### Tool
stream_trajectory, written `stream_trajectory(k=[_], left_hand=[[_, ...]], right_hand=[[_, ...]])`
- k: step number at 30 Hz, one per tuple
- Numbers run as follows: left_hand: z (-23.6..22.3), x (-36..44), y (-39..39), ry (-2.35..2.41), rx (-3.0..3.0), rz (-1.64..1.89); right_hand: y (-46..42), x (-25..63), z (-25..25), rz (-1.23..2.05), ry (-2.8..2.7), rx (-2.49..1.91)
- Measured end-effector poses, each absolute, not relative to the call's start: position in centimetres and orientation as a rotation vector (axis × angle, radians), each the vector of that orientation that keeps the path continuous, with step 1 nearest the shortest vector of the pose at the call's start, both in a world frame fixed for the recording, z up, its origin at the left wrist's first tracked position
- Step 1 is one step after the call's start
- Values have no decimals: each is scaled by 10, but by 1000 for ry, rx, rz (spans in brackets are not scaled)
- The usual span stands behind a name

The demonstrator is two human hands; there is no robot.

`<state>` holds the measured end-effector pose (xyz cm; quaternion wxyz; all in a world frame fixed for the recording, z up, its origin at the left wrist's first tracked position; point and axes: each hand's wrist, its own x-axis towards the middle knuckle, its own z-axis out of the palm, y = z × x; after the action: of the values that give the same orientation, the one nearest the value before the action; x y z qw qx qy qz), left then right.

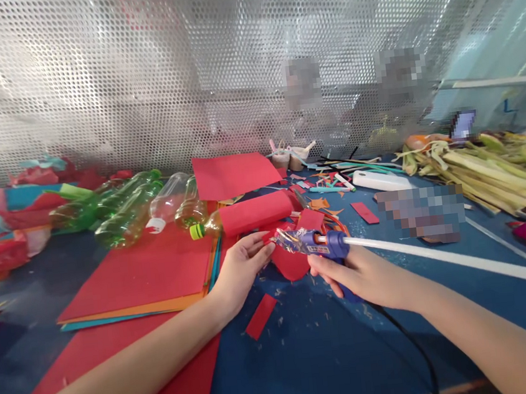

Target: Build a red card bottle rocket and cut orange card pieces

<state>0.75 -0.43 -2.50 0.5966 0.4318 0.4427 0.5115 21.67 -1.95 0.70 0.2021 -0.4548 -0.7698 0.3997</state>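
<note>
My right hand [353, 275] is wrapped round the handle of a blue hot glue gun [329, 246]. A long white glue stick [438, 258] juts from its back end, and its nozzle points left. At the nozzle, my left hand [242, 268] pinches a small piece of red paper [268, 237] between thumb and fingers. Whether nozzle and paper touch I cannot tell. Just behind lies a plastic bottle wrapped in red paper [258, 213], its yellow-green cap facing left. Below the gun are red cut pieces [291, 263]. A red strip [261, 316] rests nearer me.
Stacked coloured sheets [144, 272] lie at left, with green and clear bottles [127, 217] behind. Crumpled coloured paper [8, 230] is far left. Pale husks or stalks [499, 166] pile up at right. A black cord [414, 338] trails from the gun. A perforated metal screen [138, 78] stands behind.
</note>
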Motion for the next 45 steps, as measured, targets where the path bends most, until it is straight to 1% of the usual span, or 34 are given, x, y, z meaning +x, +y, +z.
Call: stream_trajectory(k=[7, 17, 25, 45], left_hand=[[-24, 9, -4, 1098, 1086, 1188], [-30, 6, -3, 1112, 1195, 1205], [-31, 7, -2, 1174, 1184, 1187], [-27, 8, -5, 1125, 1308, 1204]], right_hand=[[-20, 211, 8, 1060, -2195, -1297], [-27, 201, 14, 910, -2173, -1203], [-30, 202, 23, 751, -2225, -1409], [-35, 201, 21, 747, -2247, -1334]])
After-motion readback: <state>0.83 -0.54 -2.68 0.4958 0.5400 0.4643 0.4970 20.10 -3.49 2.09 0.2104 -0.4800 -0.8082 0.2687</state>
